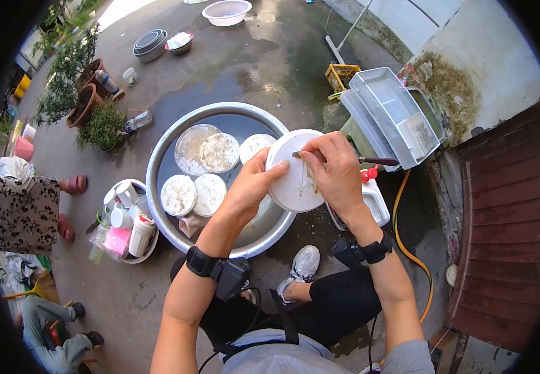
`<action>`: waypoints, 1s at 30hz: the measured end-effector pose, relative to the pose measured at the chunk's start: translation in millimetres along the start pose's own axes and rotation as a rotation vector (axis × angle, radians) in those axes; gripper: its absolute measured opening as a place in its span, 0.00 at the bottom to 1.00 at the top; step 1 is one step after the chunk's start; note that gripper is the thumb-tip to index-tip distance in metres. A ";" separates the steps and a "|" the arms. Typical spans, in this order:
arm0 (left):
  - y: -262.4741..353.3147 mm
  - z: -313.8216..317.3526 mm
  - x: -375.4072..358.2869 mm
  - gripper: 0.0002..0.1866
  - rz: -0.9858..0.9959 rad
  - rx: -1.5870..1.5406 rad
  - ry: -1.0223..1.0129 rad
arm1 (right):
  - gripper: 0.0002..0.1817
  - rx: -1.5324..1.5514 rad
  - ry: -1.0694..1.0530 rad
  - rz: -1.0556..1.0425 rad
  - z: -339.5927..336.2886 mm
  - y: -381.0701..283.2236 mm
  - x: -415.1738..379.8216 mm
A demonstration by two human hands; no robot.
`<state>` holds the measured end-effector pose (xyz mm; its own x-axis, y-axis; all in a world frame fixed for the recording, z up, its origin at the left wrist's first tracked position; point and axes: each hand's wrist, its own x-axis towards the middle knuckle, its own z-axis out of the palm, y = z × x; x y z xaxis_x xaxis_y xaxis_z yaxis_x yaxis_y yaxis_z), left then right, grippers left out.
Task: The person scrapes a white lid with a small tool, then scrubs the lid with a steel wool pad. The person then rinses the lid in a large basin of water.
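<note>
A round white lid (293, 181) with brownish residue on its face is held up over the right side of a large metal basin (153, 181). My left hand (252, 186) grips the lid's left edge, thumb on its face. In my right hand (332, 171) is a thin tool with a dark handle (379, 161), its metal tip against the upper part of the lid. Water fills the basin, where several round lids with whitish residue (178, 195) lie, along with a pale cloth-like piece (190, 225) near the front.
On the left stands a bowl of cups and bottles (140, 235). Clear plastic bins (394, 112), a yellow crate (342, 77) and an orange hose (401, 240) are at right. Potted plants (84, 107) stand upper left. Two other people are partly visible at far left.
</note>
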<state>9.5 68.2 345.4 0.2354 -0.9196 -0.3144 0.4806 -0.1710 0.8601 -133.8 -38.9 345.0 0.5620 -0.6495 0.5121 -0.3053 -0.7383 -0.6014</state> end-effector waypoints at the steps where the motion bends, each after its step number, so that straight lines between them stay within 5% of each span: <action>1: -1.7 -1.4 1.2 0.17 0.002 0.016 -0.001 | 0.07 -0.026 -0.002 -0.056 1.6 -4.5 -0.2; 19: -6.2 -3.1 0.3 0.25 0.086 0.196 -0.059 | 0.06 -0.031 0.101 0.084 -4.2 2.0 2.6; 30: 3.7 0.1 -3.6 0.28 0.065 0.047 -0.101 | 0.07 -0.112 0.068 -0.184 1.7 -12.0 1.3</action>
<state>10.4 70.8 349.8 0.1778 -0.9597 -0.2174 0.4264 -0.1240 0.8960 -128.1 -30.6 351.8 0.5643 -0.5100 0.6492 -0.2876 -0.8586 -0.4244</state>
